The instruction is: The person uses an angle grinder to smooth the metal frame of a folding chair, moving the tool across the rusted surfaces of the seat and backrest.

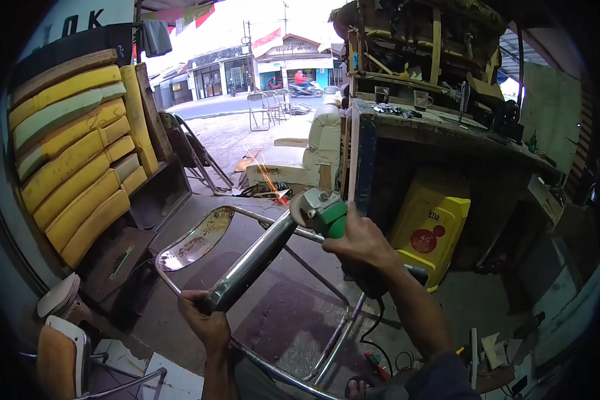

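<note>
My left hand [207, 317] is closed around the lower end of a wide chrome metal bar [250, 260], which angles up over a metal folding-chair frame [333, 337] with a rusty, shiny back plate [195, 241]. My right hand [360, 243] is closed on a green angle grinder [331, 222]. The grinder's guard is at the upper end of the bar, and orange sparks [268, 179] spray up and away from there. The grinder's black cord hangs down toward the floor beside the frame.
Yellow foam pads [80, 187] are stacked at left, above a chair [60, 357]. A cream seat [323, 137] and folding chairs [260, 107] stand toward the street. A cluttered workbench [447, 130], a yellow plastic panel [427, 233] and red-handled pliers [378, 367] are at right.
</note>
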`<state>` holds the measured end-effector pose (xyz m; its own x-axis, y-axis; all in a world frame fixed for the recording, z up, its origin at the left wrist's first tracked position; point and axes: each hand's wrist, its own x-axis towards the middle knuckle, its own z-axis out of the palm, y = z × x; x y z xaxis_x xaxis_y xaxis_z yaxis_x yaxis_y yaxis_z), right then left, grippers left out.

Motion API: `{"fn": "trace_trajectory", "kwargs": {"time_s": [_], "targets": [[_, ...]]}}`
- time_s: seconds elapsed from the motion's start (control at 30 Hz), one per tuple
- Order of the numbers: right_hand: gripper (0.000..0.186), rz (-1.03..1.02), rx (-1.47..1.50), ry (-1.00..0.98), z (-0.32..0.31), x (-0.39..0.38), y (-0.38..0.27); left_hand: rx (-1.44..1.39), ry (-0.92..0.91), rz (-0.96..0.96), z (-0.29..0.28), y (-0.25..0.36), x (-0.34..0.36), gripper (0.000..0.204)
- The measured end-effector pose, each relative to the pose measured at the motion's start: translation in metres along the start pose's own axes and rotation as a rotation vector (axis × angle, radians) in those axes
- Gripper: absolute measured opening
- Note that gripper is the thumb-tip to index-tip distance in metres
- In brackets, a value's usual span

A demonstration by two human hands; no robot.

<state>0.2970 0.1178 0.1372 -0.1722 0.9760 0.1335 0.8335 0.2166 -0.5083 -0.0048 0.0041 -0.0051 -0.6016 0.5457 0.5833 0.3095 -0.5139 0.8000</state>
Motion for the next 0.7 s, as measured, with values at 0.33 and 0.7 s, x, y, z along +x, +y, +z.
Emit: {"fn": "trace_trajectory", "kwargs": {"time_s": [0.33, 0.7], "targets": [[0.121, 0.071, 0.064, 0.026, -0.010, 0.048, 0.042, -0.068, -0.020, -0.026, 0.001, 0.005, 0.000, 0.039], [0.101, -0.151, 0.034, -0.100, -0.009, 0.025, 0.003, -0.075, -0.015, -0.018, -0.002, -0.002, 0.003, 0.042]]}}
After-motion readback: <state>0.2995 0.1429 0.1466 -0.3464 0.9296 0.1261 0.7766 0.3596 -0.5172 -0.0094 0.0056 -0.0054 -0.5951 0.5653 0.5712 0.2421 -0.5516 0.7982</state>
